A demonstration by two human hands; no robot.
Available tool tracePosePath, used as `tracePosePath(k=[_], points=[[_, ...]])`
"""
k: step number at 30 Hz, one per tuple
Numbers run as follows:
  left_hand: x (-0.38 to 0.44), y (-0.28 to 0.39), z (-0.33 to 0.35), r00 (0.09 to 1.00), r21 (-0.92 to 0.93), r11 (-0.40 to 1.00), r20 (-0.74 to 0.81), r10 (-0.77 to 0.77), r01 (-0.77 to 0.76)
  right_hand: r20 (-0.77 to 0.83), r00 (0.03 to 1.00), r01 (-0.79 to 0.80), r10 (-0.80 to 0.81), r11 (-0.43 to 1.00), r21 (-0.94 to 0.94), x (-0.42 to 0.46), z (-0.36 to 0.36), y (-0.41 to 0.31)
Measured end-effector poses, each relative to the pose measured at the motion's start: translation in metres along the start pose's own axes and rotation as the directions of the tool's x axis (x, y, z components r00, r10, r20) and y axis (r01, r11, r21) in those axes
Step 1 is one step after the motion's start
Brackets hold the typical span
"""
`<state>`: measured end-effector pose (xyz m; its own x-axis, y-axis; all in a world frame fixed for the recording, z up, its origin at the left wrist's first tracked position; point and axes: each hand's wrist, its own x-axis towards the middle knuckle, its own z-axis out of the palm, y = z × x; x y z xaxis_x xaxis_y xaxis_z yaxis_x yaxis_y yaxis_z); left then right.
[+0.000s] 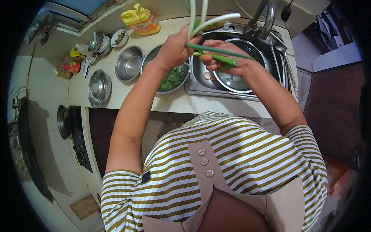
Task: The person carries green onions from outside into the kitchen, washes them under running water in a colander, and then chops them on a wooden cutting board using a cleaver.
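My left hand (178, 49) is closed round several green onions (216, 23), whose white ends fan out above it. Their green leaves bend back to the right, over my right hand (220, 56), which holds some of the leaves in curled fingers. Both hands are above the left part of a steel sink (200, 87). Under the right hand a round metal basin (232, 87) stands in the sink with water in it. Below my left wrist, on the counter, sits a colander (165, 92) holding leafy greens (174, 76).
On the counter to the left stand a steel bowl (129, 64), a stacked metal bowl (99, 88), a small white bowl (119, 38) and a yellow jug (140, 20). A faucet (268, 23) rises behind the sink; long-handled utensils (278, 62) lie along its right side.
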<state>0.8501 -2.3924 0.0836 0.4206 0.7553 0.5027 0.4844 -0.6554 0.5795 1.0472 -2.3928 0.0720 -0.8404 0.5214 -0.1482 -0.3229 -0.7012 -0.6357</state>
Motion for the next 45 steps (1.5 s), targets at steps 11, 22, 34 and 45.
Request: tracePosePath(k=[11,22,34,45], points=[[-0.031,-0.038,-0.065,0.914,-0.007,0.938,-0.222,-0.340,0.348,-0.152,0.923,0.248,-0.353,0.849,-0.467,-0.041,-0.050,0.001],[-0.049,-0.044,-0.075,0.791,-0.455,0.802,-0.282,-0.543,0.388,-0.423,0.813,-0.062,-0.399,0.664,-0.745,0.030,-0.134,0.095],[-0.048,-0.042,-0.062,0.741,-0.901,0.344,-0.039,-0.670,0.264,-0.282,0.879,0.184,-0.384,0.820,-0.542,0.038,-0.018,0.017],[-0.019,-0.028,0.025,0.604,-0.881,0.370,-0.129,-0.787,0.294,-0.218,0.699,0.348,-0.681,0.591,-0.728,0.096,0.008,0.058]])
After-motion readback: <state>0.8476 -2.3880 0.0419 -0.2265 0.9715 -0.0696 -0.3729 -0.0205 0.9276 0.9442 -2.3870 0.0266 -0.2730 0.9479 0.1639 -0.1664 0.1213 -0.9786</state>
